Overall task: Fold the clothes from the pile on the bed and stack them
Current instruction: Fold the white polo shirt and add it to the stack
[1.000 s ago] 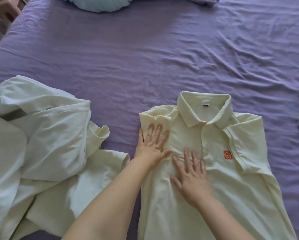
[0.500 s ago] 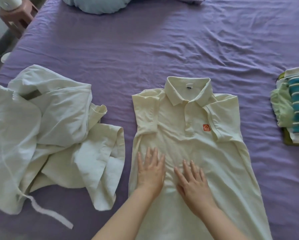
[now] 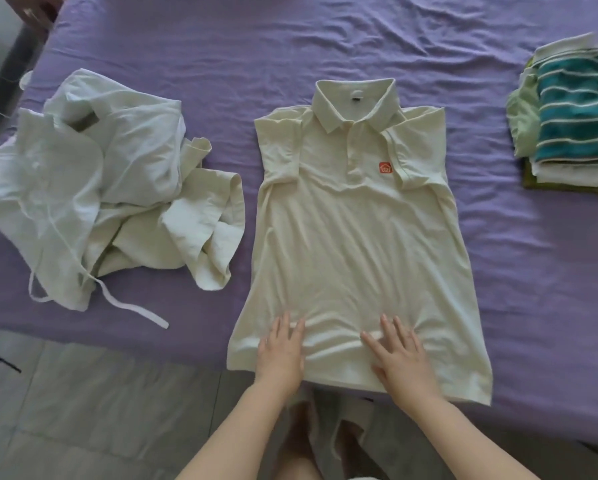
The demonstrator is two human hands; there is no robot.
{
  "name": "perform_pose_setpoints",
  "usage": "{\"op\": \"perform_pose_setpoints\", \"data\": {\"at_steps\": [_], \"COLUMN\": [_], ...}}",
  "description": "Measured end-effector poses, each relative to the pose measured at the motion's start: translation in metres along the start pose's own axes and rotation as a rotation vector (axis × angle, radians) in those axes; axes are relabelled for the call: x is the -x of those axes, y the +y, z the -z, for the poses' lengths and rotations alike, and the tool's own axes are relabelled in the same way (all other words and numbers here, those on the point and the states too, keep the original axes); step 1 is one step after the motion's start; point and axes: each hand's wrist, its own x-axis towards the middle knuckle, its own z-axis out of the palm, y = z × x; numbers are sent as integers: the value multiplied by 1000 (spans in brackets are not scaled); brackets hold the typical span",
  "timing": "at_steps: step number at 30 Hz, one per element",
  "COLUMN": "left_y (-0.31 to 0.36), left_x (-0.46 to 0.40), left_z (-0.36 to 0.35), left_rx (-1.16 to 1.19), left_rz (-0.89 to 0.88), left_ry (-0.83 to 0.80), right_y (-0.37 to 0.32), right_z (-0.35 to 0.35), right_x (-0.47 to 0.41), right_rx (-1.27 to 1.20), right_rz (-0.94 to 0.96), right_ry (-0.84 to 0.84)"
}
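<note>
Hands lie flat, fingers straight, gripping nothing: left hand and right hand press the cream polo shirt's hem at lower centre.

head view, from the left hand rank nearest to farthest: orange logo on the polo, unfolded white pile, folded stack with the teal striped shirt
From the left hand, flat on the polo's hem:
1. Unfolded white pile, on the left of the bed.
2. Orange logo, up on the polo's chest; close to the pile's nearest edge, so a narrow call.
3. Folded stack, far right.
</note>
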Motion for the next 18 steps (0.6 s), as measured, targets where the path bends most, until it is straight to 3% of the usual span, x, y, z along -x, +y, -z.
{"op": "perform_pose_setpoints", "data": {"at_steps": [6, 11, 18], "left_y": [0, 7, 12], "left_x": [19, 14, 2], "left_z": [-13, -32, -47], "left_rx": [31, 21, -110], "left_rz": [-87, -240, -285], "left_ry": [34, 122, 123], "right_y": [-19, -20, -24], "right_z": [-17, -35, -42], "right_x": [18, 22, 24], "right_rx": [-62, -76, -49], "right_rz": [-5, -6, -12], "right_ry": [-21, 76, 255]}}
